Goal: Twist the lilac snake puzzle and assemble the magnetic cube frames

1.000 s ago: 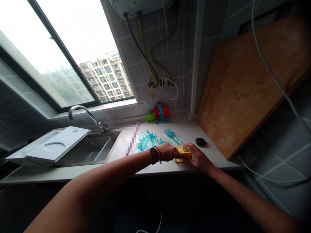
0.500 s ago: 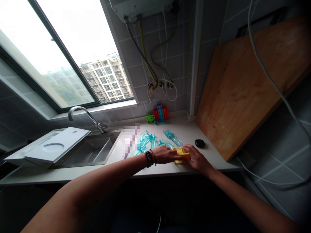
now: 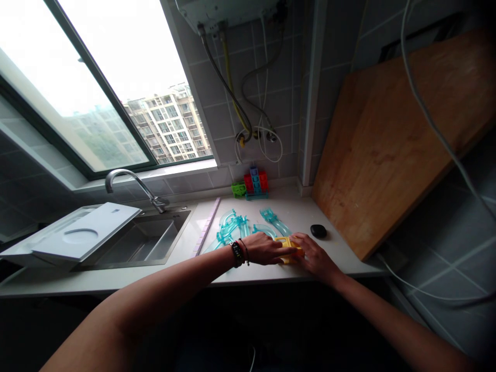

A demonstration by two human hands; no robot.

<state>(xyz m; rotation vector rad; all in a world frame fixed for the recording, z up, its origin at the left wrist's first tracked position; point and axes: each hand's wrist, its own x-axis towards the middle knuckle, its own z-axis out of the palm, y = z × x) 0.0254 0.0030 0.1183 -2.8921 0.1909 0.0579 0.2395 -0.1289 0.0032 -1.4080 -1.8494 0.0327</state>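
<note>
Yellow plastic block [image 3: 289,244] sits on the countertop [image 3: 341,253], gripped between left hand [image 3: 265,248] and right hand [image 3: 315,256], fingers closed on it.

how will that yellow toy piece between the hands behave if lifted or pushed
The yellow piece, gripped by the left hand and right hand, looks like small moulded plastic, so probably stiff and light. It lies flat on the counter, so a push should slide it rather than roll or tip it.
</note>
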